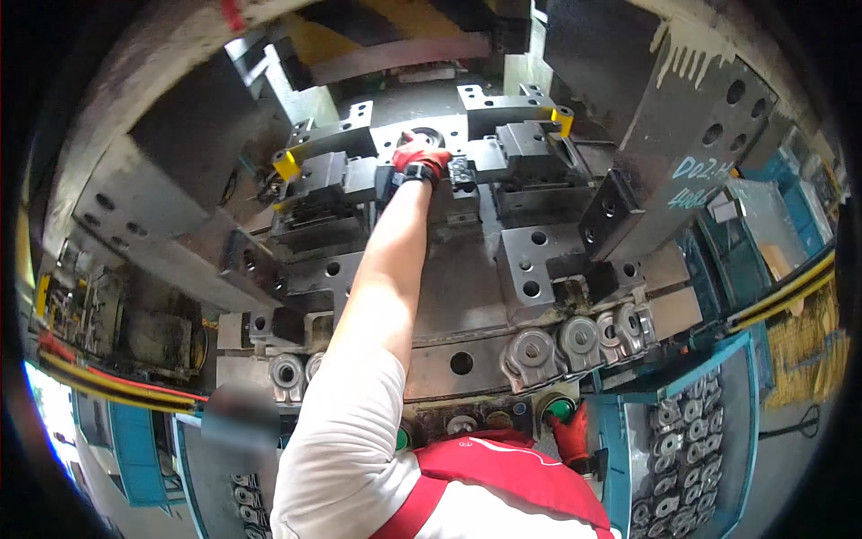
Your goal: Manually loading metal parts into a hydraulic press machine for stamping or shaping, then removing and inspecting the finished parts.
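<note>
"Steel uprights (691, 126) of a big machine rise at both sides, with a yellow-and-black striped bar (350, 40) across the top of the frame. Where are the person's hands?"

"Far apart. One arm in a white sleeve (350, 422) stretches from the lower edge to the upper middle, and its red-gloved left hand (420, 159) is at a dark round part (437, 137)."

"Gripping it?"

"I cannot tell. Some fingers lie over the near side of the part, but the glove hides the rest. A black watch (417, 172) sits on that wrist."

"What stands around the part?"

"Dark steel blocks, a left block (325, 176) and a right block (530, 153), with a yellow cylinder (562, 119) near the right one."

"And the other hand?"

"At the lower right of centre. That red-gloved right hand (570, 434) is just beside a green button (558, 409), fingers pointing up. Whether they press it, I cannot make out, nor how far they are curled."

"Anything else nearby?"

"Shiny metal parts (580, 336) stand in a row on the ledge above the button. At the lower right, a blue bin (751, 386) holds many more, and a red apron (512, 472) covers the person's front."
</note>
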Demonstrator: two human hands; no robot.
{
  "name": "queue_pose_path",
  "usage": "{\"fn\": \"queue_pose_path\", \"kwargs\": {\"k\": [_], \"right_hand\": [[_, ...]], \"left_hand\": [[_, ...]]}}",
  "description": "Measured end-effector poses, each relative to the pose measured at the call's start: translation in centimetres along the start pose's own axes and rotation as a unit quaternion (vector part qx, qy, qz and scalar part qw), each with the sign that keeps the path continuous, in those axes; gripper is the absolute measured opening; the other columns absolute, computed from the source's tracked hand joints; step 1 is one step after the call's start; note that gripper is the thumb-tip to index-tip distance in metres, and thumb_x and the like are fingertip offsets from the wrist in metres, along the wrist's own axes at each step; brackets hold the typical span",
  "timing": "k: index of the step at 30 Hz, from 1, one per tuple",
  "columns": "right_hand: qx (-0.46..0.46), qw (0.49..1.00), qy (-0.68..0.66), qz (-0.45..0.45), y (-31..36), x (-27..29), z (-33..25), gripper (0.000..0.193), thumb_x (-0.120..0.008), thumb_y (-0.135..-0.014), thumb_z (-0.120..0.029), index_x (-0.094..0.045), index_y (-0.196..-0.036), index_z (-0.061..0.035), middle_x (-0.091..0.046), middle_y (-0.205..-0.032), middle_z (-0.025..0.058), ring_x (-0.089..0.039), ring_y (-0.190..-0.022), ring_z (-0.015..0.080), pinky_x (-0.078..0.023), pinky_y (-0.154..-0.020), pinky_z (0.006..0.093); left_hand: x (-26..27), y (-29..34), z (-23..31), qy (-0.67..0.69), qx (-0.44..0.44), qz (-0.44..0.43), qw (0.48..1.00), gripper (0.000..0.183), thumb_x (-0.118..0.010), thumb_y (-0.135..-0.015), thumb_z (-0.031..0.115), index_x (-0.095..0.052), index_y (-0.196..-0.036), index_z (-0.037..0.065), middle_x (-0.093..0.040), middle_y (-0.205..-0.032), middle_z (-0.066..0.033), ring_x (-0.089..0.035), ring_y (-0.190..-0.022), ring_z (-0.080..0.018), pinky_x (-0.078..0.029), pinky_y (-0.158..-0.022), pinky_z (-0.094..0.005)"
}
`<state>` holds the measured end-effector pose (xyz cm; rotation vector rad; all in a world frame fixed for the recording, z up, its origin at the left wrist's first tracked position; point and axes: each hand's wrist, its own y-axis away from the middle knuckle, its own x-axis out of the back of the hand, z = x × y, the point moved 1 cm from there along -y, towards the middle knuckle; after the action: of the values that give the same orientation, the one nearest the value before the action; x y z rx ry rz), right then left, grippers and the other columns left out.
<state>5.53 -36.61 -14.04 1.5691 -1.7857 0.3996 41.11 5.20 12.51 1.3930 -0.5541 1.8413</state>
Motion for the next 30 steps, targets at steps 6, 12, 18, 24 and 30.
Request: {"fn": "queue_pose_path", "kwargs": {"k": [6,12,18,24,30], "right_hand": [[0.1,0.988,0.022,0.12,0.1,2.6,-4.6,0.078,-0.066,-0.075,-0.026,-0.024,-0.133,0.0046,-0.037,-0.128,0.0272,-0.035,-0.118,0.04,-0.028,-0.1,0.0415],[0.243,0.967,-0.059,0.05,-2.0,2.6,-12.5,0.073,-0.064,-0.077,-0.021,-0.024,-0.133,0.0033,-0.038,-0.128,0.0243,-0.037,-0.117,0.0373,-0.028,-0.099,0.0402],[0.338,0.92,0.196,0.03,-3.8,-0.6,-16.1,0.092,-0.069,-0.067,-0.039,-0.022,-0.134,0.0014,-0.042,-0.117,0.0271,-0.045,-0.103,0.0379,-0.037,-0.088,0.043],[0.265,0.909,0.32,-0.046,-5.4,-1.0,-17.5,0.106,-0.073,-0.058,-0.046,-0.019,-0.135,0.0022,-0.053,-0.096,0.025,-0.054,-0.083,0.0353,-0.043,-0.071,0.0427],[0.3,0.923,0.236,-0.055,-6.0,-1.1,-16.6,0.11,-0.074,-0.058,-0.044,-0.011,-0.137,0.0019,-0.052,-0.092,0.03,-0.053,-0.082,0.0394,-0.042,-0.072,0.0421]], "left_hand": [[3.0,0.8,-1.2,0.119,-0.078,0.083,0.986,0.101,-0.06,-0.064,0.055,-0.014,-0.137,0.002,-0.051,-0.118,-0.0225,-0.049,-0.11,-0.0335,-0.038,-0.093,-0.0393],[6.3,12.8,-9.7,0.046,-0.389,0.261,0.882,0.073,-0.062,-0.071,0.047,-0.037,-0.127,0.008,-0.051,-0.116,-0.0227,-0.053,-0.103,-0.0335,-0.043,-0.084,-0.0371],[4.9,30.3,-19.9,0.31,-0.241,0.076,0.916,0.097,-0.072,-0.062,0.033,-0.017,-0.136,0.003,-0.057,-0.108,-0.0205,-0.055,-0.099,-0.0354,-0.045,-0.083,-0.0387],[-2.6,35.4,-25.8,0.117,-0.015,0.023,0.993,0.104,-0.071,-0.059,0.041,-0.014,-0.137,0.004,-0.044,-0.122,-0.0262,-0.052,-0.103,-0.0363,-0.044,-0.083,-0.0386],[-9.9,30.7,-27.7,-0.022,0.033,-0.041,0.998,0.102,-0.068,-0.06,0.046,-0.016,-0.138,0.006,-0.043,-0.116,-0.0305,-0.05,-0.103,-0.0383,-0.04,-0.086,-0.0425]]}}
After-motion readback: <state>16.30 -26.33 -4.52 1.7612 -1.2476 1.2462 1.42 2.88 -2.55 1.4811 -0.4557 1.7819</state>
